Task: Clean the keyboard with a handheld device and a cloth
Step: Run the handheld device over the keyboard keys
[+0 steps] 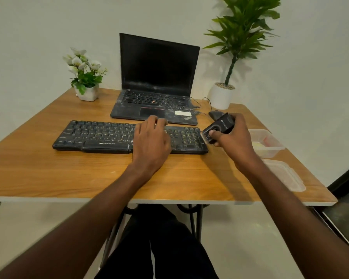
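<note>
On the left of the desk [38, 168] a small flower pot [87, 93] is standing, well apart from the work. The keyboard [101, 135] is lying flat across the middle of the desk, just in front of the open laptop [157, 77]. It looks stiff and light, so I think it can slide if someone is pushing on it from the side.

The left hand [151, 141] is resting on the right-middle part of the keyboard, fingers relaxed and spread over the keys, gripping nothing. It seems to be keeping the keyboard in place.

The right hand [233, 137] is holding the device [219, 127] at the right end of the keyboard, fingers curled around its body and the thumb pressing on its front. The device is a small black hard thing, tilted, with its lower end almost touching the keyboard's right edge. It probably is light and smooth, so a grip around the middle of the body, as now, is the safest.

Behind the device a mouse [215, 114] is partly hidden. On the right a clear box [270, 146] is standing with something pale inside; maybe it is the cloth, I cannot tell. A lid [286, 176] is lying near it, and a tall plant [240, 37] is standing in the far corner.
</note>
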`<move>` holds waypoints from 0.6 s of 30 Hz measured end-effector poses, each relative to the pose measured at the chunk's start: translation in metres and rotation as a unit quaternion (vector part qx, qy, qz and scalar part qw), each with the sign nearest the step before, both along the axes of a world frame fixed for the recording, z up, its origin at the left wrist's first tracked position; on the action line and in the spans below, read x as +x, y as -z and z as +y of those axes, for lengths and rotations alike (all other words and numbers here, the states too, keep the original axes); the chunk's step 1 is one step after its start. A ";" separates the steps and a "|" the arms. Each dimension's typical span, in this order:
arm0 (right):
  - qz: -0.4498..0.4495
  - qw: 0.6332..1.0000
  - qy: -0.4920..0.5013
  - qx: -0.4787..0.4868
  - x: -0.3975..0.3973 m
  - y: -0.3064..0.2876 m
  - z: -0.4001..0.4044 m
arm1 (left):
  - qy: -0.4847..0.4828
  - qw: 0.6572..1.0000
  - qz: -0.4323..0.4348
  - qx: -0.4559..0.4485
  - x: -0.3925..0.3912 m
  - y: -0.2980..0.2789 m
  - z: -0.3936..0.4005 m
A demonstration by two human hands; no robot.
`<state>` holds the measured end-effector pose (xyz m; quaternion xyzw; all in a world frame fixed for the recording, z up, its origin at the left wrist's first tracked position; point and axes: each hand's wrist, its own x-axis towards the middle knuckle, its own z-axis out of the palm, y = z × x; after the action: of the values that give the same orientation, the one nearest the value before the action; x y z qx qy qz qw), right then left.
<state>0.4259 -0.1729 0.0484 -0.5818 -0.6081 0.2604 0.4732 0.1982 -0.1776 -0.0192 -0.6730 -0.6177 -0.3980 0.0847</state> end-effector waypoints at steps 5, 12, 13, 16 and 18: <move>0.098 0.992 -0.076 -0.015 -0.034 -0.007 0.001 | -0.010 0.999 -0.034 -0.009 -0.092 -0.007 -0.041; 0.045 0.985 -0.169 -0.009 -0.121 -0.003 0.016 | -0.023 0.982 -0.152 -0.110 -0.240 -0.019 -0.072; 0.033 0.983 -0.182 -0.004 -0.135 -0.002 0.018 | -0.022 0.974 -0.178 -0.138 -0.247 -0.017 -0.072; 0.007 0.976 -0.220 0.006 -0.183 -0.002 0.023 | -0.002 0.944 -0.217 -0.249 -0.263 -0.012 -0.062; -0.010 0.970 -0.242 0.007 -0.211 -0.003 0.026 | 0.029 0.935 -0.185 -0.301 -0.270 -0.012 -0.055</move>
<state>0.2149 -0.1469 0.0518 -0.4166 -0.7372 0.3568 0.3946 -0.0719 -0.2326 -0.0071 -0.5991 -0.6936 -0.3132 -0.2488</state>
